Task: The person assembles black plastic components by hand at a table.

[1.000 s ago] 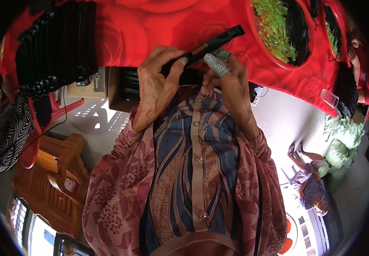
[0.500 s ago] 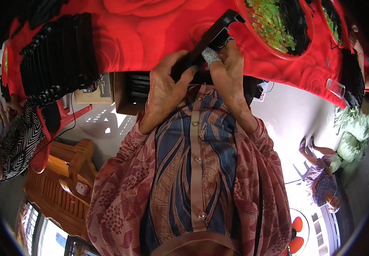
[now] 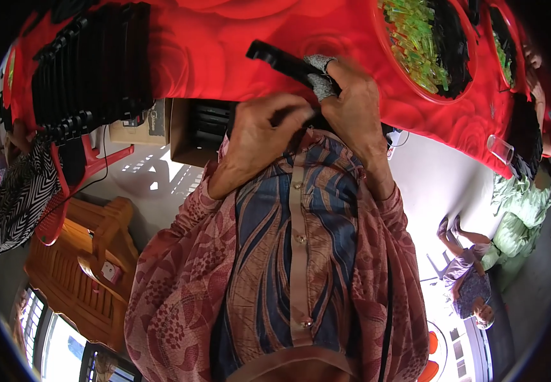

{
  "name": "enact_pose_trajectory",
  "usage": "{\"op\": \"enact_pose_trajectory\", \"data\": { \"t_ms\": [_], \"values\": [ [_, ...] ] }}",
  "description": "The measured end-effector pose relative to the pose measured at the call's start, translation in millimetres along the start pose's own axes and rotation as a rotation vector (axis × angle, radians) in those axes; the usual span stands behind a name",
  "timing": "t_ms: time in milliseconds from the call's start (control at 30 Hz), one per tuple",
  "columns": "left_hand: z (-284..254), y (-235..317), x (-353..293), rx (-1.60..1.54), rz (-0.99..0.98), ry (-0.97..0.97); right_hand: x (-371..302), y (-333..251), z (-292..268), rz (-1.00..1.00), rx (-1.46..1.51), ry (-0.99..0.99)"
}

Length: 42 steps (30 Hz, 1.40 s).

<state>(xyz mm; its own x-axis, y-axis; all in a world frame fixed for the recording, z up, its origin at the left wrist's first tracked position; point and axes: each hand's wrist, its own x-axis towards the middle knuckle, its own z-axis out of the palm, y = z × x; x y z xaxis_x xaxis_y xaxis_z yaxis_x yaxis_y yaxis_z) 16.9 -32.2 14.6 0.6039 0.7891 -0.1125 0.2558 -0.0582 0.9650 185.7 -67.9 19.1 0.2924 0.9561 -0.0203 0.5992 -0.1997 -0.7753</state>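
Note:
My right hand [image 3: 355, 102] is closed round a long black plastic piece [image 3: 282, 62]. Grey fabric covers [image 3: 321, 84] wrap its thumb and forefinger. The piece slants up to the left over the table edge, its notched end uppermost; its lower part is hidden behind my fingers. My left hand [image 3: 266, 130] is just left of it, with fingers curled and their tips pressed together close to my right hand. What lies between those fingertips is hidden. At the left of the table lies a row of similar black pieces [image 3: 94, 67].
A red flowered cloth [image 3: 224, 48] covers the table. On its right a red basin [image 3: 387, 48] holds green-yellow and black small parts. A clear cup [image 3: 500, 149] lies near the right edge. Below the table a cardboard box [image 3: 180, 130] contains black pieces. Other people sit nearby.
The black piece has swung from slanting up-right to slanting up-left. My left hand has come off its visible length and curled its fingers; my right hand keeps its grip.

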Motion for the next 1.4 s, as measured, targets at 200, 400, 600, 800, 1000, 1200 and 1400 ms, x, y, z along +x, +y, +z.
{"op": "enact_pose_trajectory", "data": {
  "t_ms": [200,400,600,800,1000,1200,1400],
  "values": [
    [-21,6,10,0.477,0.249,0.349,14,4,-11,-0.172,-0.016,-0.173],
    [-30,-17,21,0.484,0.203,0.31,17,4,-6,-0.087,0.092,-0.192],
    [-35,-19,20,0.486,0.223,0.341,14,-6,-22,-0.342,-0.059,0.054],
    [-38,-13,14,0.476,0.156,0.276,1,-1,-18,-0.485,-0.232,0.032],
    [-34,-11,23,0.537,0.227,0.355,7,-3,-16,-0.451,-0.283,0.003],
    [-35,-20,24,0.531,0.293,0.158,0,3,-16,-0.456,-0.316,-0.108],
    [-27,-25,10,0.407,0.278,0.118,-20,7,-11,-0.548,-0.318,-0.069]
  ]
}}
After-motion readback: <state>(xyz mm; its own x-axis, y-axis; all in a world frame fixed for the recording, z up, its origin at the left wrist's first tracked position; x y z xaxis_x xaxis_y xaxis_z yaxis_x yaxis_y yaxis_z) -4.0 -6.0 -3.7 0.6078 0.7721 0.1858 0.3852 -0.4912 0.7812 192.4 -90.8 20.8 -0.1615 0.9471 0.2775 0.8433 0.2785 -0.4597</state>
